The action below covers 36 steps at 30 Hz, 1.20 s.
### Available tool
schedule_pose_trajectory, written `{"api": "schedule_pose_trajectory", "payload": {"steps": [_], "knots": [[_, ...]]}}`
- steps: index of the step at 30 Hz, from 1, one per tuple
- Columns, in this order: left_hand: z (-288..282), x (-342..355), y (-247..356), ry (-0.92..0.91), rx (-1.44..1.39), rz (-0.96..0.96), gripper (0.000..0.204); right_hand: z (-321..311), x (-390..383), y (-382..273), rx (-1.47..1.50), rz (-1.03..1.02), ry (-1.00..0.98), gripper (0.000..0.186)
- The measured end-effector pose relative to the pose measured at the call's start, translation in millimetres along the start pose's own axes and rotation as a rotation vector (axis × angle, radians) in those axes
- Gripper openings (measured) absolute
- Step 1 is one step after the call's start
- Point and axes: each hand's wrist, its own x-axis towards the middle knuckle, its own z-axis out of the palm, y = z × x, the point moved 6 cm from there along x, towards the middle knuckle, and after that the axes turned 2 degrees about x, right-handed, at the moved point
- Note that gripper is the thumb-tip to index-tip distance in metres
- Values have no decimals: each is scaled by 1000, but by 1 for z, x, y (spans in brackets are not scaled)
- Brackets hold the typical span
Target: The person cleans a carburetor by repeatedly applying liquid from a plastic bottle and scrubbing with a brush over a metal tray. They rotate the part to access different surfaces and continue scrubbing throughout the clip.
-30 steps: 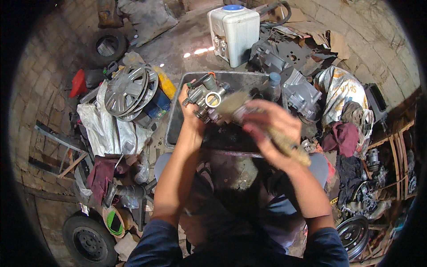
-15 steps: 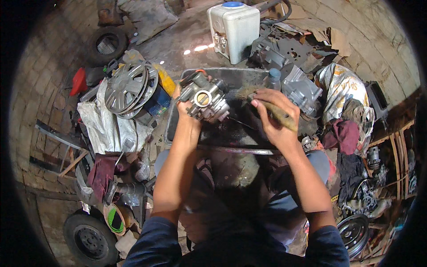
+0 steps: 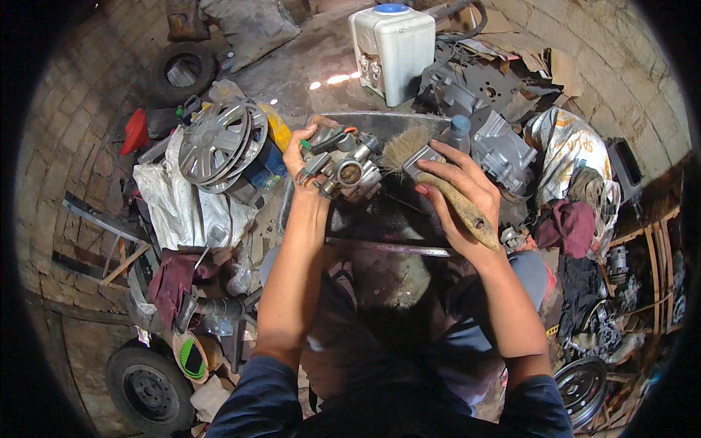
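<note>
My left hand (image 3: 303,164) is closed round a metal throttle body or carburetor (image 3: 350,168), which has a round bore and small fittings, and holds it above a black tray (image 3: 347,244) at the middle of the view. In my right hand (image 3: 467,197) is a wide paintbrush (image 3: 421,159) with a worn wooden handle, gripped between thumb and fingers. Its pale bristles point up and left, close to the right side of the metal part; I cannot tell whether they touch it. A bottle with a blue cap (image 3: 458,135) stands at the tray's back right corner.
Hubcaps (image 3: 219,142) and white sacking (image 3: 161,204) lie at left, a tyre (image 3: 150,383) lower left. A white container (image 3: 394,55) stands behind the tray. At right are metal castings (image 3: 500,150), a printed sack (image 3: 562,146), a maroon cloth (image 3: 566,226) and a wheel rim (image 3: 584,390).
A second ago the brush was blurred against the metal part; it then moved right, away from it, and now its bristles are turned up beside it. The metal part has shifted angle slightly.
</note>
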Motion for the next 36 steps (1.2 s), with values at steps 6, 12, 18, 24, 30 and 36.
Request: {"api": "schedule_pose_trajectory", "payload": {"steps": [6, 12, 18, 24, 30, 36], "knots": [[2, -1, 7, -68, 118, 60, 32, 4, -2, -13, 11, -77, -5, 31], [10, -8, -4, -19, 225, 89, 31, 34, -20, -20, 126, -60, -135, 27], [8, -5, -6, 40, 322, 148, 28, 28, -11, 13, 136, 5, -63, 22], [-9, -3, -11, 252, 350, 141, 27, 9, 9, 29, 77, 84, 61, 8], [3, -9, -14, 245, 643, 425, 28, 33, -6, 16, 177, 57, -15, 9], [-4, -14, -12, 356, 521, 338, 27, 14, 8, 29, 31, 26, 79, 10]]}}
